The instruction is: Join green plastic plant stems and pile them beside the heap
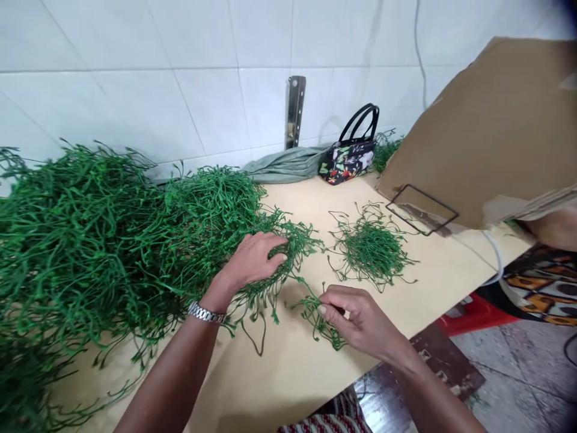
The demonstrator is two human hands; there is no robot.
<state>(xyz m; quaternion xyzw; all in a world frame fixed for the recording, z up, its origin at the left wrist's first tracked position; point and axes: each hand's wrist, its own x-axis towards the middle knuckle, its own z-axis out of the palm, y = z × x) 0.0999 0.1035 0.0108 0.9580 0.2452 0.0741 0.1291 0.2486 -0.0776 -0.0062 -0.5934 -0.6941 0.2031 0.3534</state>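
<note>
A large heap of thin green stems (94, 234) with bud-like tips covers the left of the table. My left hand (255, 258) rests at the heap's right edge, its thumb apart from the fingers and strands around the fingertips. To its right, my right hand (354, 319) is closed in a pinch on a small bunch of green stems (318, 319), which hangs just above or against the tabletop. Beyond that hand lies a separate, smaller pile of green stems (374, 249). The exact tips of the right fingers are partly hidden.
The pale tabletop (288, 385) runs along a tiled wall. At the back are a grey-green cloth (288, 165) and a flowered handbag (347, 159). A big cardboard sheet (487, 132) leans at right by a wire frame (424, 210). Another person's patterned clothing (545, 285) shows there.
</note>
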